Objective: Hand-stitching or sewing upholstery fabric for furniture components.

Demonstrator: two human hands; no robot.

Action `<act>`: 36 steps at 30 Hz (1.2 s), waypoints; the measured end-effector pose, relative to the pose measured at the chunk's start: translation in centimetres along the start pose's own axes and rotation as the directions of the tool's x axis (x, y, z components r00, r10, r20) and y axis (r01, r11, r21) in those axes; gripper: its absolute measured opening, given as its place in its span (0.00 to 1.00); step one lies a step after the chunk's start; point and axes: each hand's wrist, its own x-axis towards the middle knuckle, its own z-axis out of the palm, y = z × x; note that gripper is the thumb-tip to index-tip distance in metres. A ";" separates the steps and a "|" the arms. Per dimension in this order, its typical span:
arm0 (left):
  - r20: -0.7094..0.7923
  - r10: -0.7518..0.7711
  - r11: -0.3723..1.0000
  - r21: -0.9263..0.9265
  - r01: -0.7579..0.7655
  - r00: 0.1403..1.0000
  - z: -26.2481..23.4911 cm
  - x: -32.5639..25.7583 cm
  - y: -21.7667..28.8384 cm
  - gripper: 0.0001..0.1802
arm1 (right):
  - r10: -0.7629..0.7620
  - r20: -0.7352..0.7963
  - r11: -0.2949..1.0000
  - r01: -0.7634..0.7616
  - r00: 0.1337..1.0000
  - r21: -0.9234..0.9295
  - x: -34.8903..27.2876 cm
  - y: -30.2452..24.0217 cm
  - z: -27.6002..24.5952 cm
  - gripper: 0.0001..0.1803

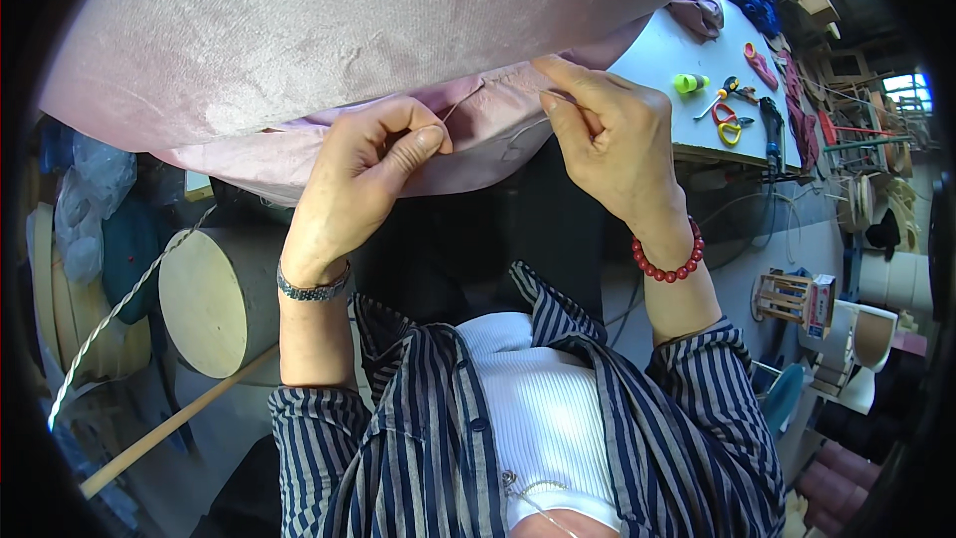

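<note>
**Soft pink cover at twelve o'clock, a fine strand in the left fingers**

We have a large pink upholstered piece (349, 30) filling the view at twelve o'clock, with a looser pink fabric edge (329, 154) running beneath it. Our left hand (373, 159), at ten o'clock, pinches a thin strand (464, 104) between thumb and index finger (needle or thread, we cannot tell which), and the strand slants up toward one o'clock to meet the fabric. Our right hand (617, 139), at two o'clock, has its thumb and index fingertips at the fabric, a little apart; whether anything is caught between them, we cannot tell.

We judge the cover soft and pliant, with a short nap that drags slightly under the fingers and probably marks if pressed hard. The whole piece looks bulky, so we would steady it by its body and hold only the loose edge, close to where the strand meets it, with a light pinch. The strand seems almost weightless, easily lost or tangled, and is best held near its end.

Farther out at two o'clock, a pale table (687, 45) bears scissors (729, 128) with red and yellow handles and a bright green cylinder (690, 84).
</note>
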 end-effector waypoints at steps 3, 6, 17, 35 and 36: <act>-0.059 0.154 0.967 -0.197 -0.163 0.986 0.5 0.5 -0.8 0.12 | 0.003 0.007 1.000 -0.003 1.000 -0.017 -0.4 0.6 0.5 0.15; -0.096 0.154 0.850 -0.495 -0.181 0.983 1.6 1.3 -0.6 0.14 | -0.015 -0.035 0.999 0.014 0.999 -0.032 -0.5 0.6 0.8 0.14; -0.119 0.138 0.959 -0.232 -0.163 0.983 -0.8 0.0 -1.5 0.19 | 0.003 -0.105 0.999 -0.007 0.994 -0.041 -0.4 1.0 1.5 0.13; -0.111 0.048 0.865 -0.492 -0.097 0.993 -1.6 -1.2 -2.3 0.19 | 0.052 -0.176 0.999 -0.048 0.983 0.023 -0.7 0.7 2.2 0.13; -0.115 0.080 0.877 -0.465 -0.125 0.990 -1.7 -1.3 -2.1 0.18 | 0.053 -0.184 0.999 -0.049 0.982 0.023 -0.7 0.8 2.2 0.13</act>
